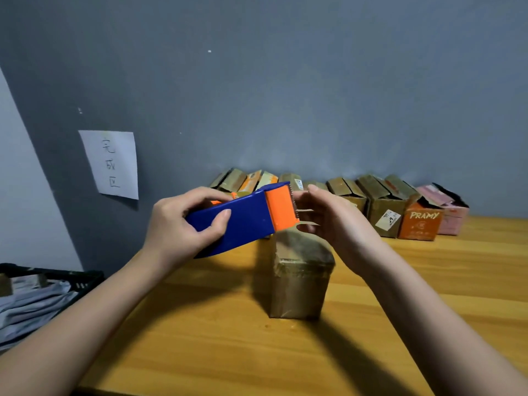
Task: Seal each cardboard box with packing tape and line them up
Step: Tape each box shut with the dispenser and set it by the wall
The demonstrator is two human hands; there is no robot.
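My left hand [177,224] grips a blue tape dispenser [243,218] with an orange serrated cutter, held above the table. At the cutter, the fingers of my right hand [334,221] pinch the loose end of clear tape [307,215]. Just below stands a brown cardboard box [300,278] on the wooden table [200,338], its top covered with glossy tape. Along the back wall runs a row of several cardboard boxes [380,207], with an orange "PRAMY" box [420,221] and a pink box [451,215] at the right end.
A paper sign with handwritten characters [113,164] hangs on the grey wall at left. A black crate [43,292] holding grey bags sits beyond the table's left edge.
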